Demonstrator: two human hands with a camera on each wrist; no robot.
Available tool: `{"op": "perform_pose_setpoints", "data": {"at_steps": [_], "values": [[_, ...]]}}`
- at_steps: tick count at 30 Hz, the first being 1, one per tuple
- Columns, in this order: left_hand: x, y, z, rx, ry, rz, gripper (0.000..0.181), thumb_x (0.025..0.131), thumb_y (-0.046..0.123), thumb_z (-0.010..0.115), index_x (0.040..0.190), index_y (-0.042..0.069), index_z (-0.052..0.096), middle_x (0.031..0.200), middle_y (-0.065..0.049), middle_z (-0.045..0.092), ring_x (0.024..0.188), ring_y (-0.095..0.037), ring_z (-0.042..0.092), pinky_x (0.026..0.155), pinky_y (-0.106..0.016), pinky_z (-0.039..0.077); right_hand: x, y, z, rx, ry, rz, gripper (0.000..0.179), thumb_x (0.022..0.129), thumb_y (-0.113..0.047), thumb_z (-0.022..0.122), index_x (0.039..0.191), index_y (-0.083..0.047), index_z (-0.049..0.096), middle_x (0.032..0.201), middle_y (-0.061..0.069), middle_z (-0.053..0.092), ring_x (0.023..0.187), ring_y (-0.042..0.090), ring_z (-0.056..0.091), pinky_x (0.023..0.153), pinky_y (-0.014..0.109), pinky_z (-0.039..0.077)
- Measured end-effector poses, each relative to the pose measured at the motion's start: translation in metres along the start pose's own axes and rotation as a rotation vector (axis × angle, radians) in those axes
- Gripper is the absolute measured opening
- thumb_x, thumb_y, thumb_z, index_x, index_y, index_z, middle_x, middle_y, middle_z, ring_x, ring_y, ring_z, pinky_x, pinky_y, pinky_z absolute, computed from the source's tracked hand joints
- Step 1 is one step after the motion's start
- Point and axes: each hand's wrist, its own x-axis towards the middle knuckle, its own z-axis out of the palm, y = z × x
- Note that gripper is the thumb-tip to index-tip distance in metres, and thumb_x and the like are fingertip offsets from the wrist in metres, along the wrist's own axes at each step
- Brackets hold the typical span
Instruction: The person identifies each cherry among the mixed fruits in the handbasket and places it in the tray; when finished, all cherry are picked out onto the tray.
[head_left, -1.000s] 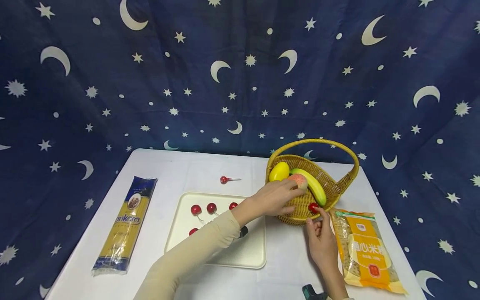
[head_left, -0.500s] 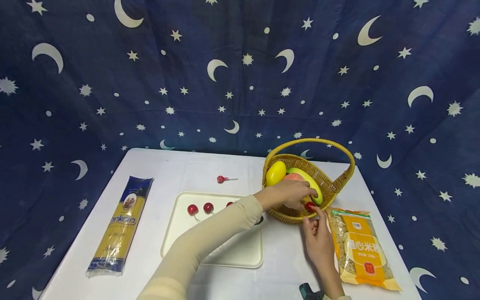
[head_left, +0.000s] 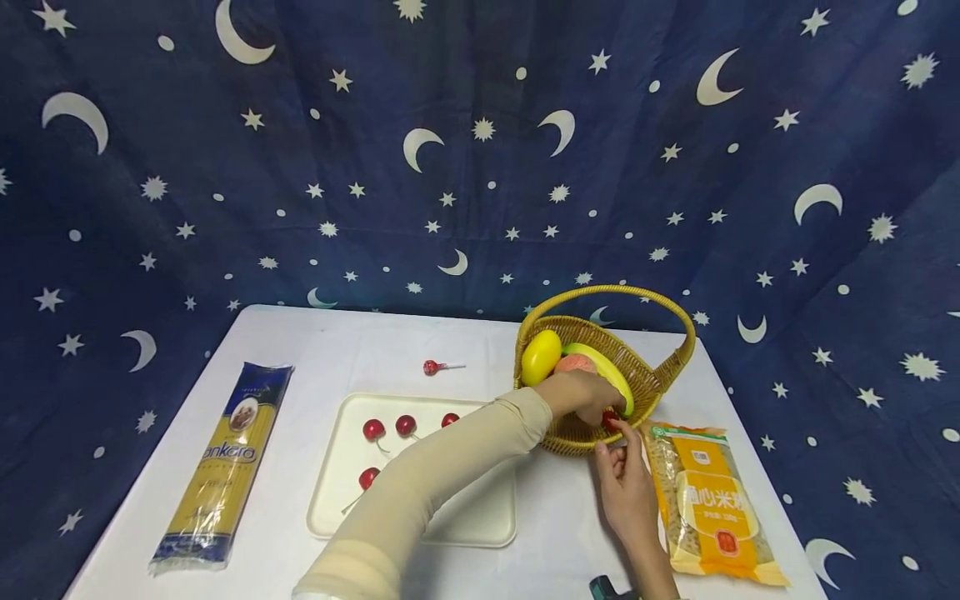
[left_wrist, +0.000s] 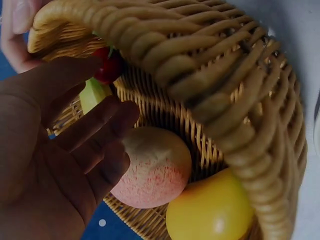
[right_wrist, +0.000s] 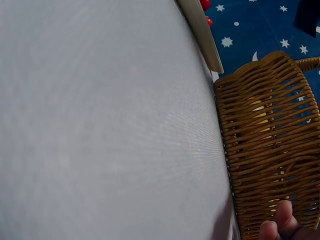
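My left hand reaches down into the wicker basket. In the left wrist view its upper digit ends right at a dark red cherry under the rim, and its other fingers lie loosely beside the peach. The right hand holds the basket's near rim, its index finger over the edge beside the cherry, its fingertips against the outer weave in the right wrist view. Also in the basket lie a yellow lemon-like fruit and a banana.
A cream tray with several cherries lies left of the basket, under my left sleeve. Behind it is a lollipop. A pasta packet lies far left, a yellow pasta bag at right.
My left hand has moved off the peach, rightward and lower in the basket, to the cherry. The right hand has stayed at the rim. The view has shifted slightly.
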Motion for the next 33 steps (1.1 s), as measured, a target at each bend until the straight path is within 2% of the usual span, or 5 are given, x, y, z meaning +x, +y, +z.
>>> {"op": "perform_pose_setpoints", "data": {"at_steps": [6,13,19,25,33], "values": [[0.002,0.006,0.003,0.066,-0.026,-0.056,0.051,0.106,0.021,0.061,0.152,0.042,0.056,0.145,0.018,0.064,0.12,0.001,0.059,0.101,-0.02,0.049,-0.002,-0.003,0.003,0.012,-0.012,-0.007,0.044,0.11,-0.033,0.059,0.151,-0.021,0.049,0.082,-0.001,0.051,0.065,0.005,0.042,0.056,0.025,0.033],[0.004,0.007,0.008,0.068,-0.031,-0.042,0.046,0.107,0.021,0.058,0.148,0.042,0.06,0.14,0.018,0.067,0.114,0.0,0.058,0.099,-0.018,0.047,-0.003,-0.004,0.004,0.018,-0.017,0.021,0.044,0.11,-0.036,0.057,0.151,-0.023,0.048,0.083,-0.001,0.05,0.066,0.007,0.043,0.058,0.024,0.033],[0.004,0.005,0.018,0.128,0.047,-0.001,0.031,0.108,0.023,0.058,0.134,0.037,0.068,0.126,0.016,0.07,0.102,-0.003,0.057,0.089,-0.02,0.046,-0.003,-0.004,0.004,0.014,-0.014,0.03,0.044,0.11,-0.037,0.058,0.151,-0.024,0.048,0.083,-0.001,0.051,0.067,0.008,0.043,0.058,0.025,0.033],[0.003,0.006,0.026,0.232,0.115,-0.005,0.02,0.108,0.027,0.059,0.125,0.034,0.068,0.119,0.015,0.071,0.099,-0.003,0.059,0.089,-0.021,0.051,-0.003,-0.003,0.003,0.009,0.002,0.021,0.044,0.11,-0.036,0.058,0.151,-0.024,0.048,0.082,-0.001,0.051,0.067,0.007,0.043,0.058,0.025,0.033],[0.005,0.002,0.021,0.201,0.143,0.002,0.012,0.104,0.027,0.067,0.115,0.031,0.07,0.113,0.014,0.072,0.096,-0.004,0.06,0.087,-0.023,0.053,-0.001,0.0,0.002,0.003,0.016,0.005,0.044,0.11,-0.032,0.059,0.151,-0.021,0.049,0.08,-0.002,0.051,0.067,0.005,0.043,0.059,0.024,0.034]]}}
